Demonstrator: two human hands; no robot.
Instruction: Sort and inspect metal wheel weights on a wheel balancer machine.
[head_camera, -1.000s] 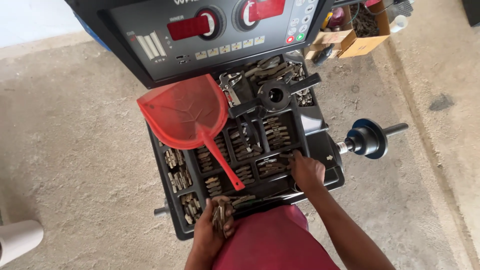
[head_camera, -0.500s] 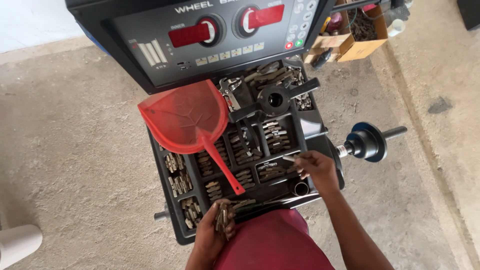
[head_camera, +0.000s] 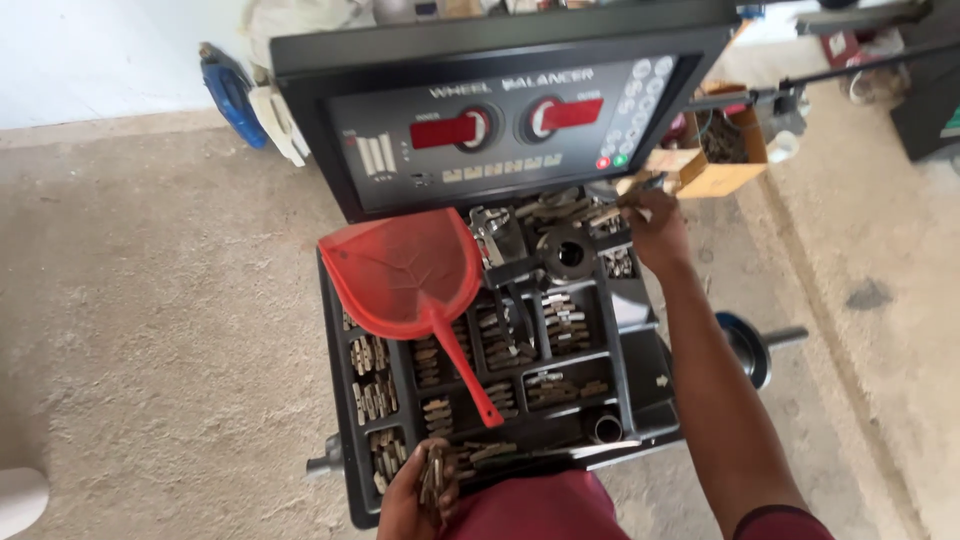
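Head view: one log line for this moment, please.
left hand: holds weights | right hand: reaching into far tray corner | dustpan: lying on tray

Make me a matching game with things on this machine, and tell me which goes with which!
1. dustpan
2. left hand
3. right hand
4. cardboard box

A. on the floor, right of the panel
B. red, lying on the tray
C. holds a bunch of metal weights
D. reaches to the tray's far right corner

Pairs: 1-B, 2-C, 3-D, 4-A
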